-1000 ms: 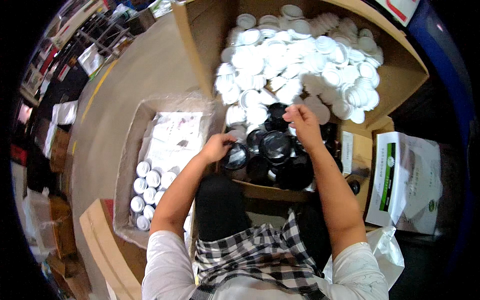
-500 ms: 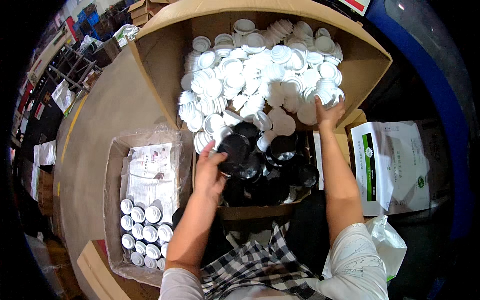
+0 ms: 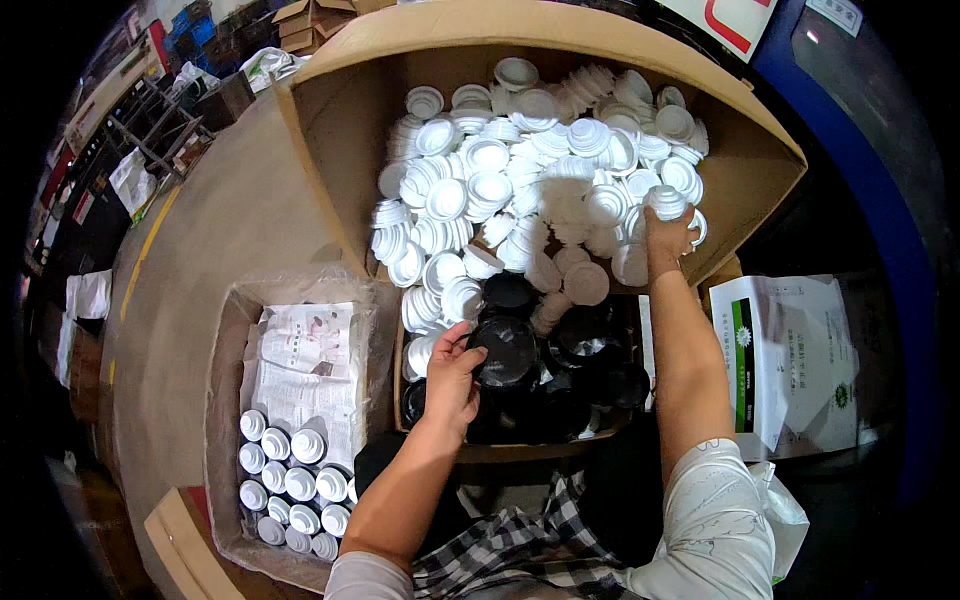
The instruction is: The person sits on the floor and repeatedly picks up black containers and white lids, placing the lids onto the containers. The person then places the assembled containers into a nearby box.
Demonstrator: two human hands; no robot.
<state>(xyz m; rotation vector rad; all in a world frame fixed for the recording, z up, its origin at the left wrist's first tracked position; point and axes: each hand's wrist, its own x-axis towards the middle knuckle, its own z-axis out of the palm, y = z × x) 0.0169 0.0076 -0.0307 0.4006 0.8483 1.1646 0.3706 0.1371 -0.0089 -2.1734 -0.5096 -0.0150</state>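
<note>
My left hand [image 3: 453, 385] pinches the rim of a round black plastic cup [image 3: 506, 352], thumb on the near side. The cup is held over an open box [image 3: 480, 452] of similar shiny black cups [image 3: 580, 330]. At the far right, my right hand [image 3: 668, 238] has its fingers closed round a white stepped plastic cap [image 3: 666, 202]. Beneath and around that hand lie many loose white caps [image 3: 487, 155], heaped in a large tilted cardboard carton [image 3: 740, 170]. Some caps have slid down against the black cups.
To the left stands a plastic-lined box [image 3: 225, 400] with rows of white-capped pieces [image 3: 300, 484] beside printed paper [image 3: 300, 380]. A printed white sheet [image 3: 800, 350] lies at the right. A cardboard flap [image 3: 190, 545] juts up at the lower left.
The view has shifted slightly. My left hand has brought the black cup a little nearer and to the right. In my right hand a white cap now shows plainly, raised from the heap.
</note>
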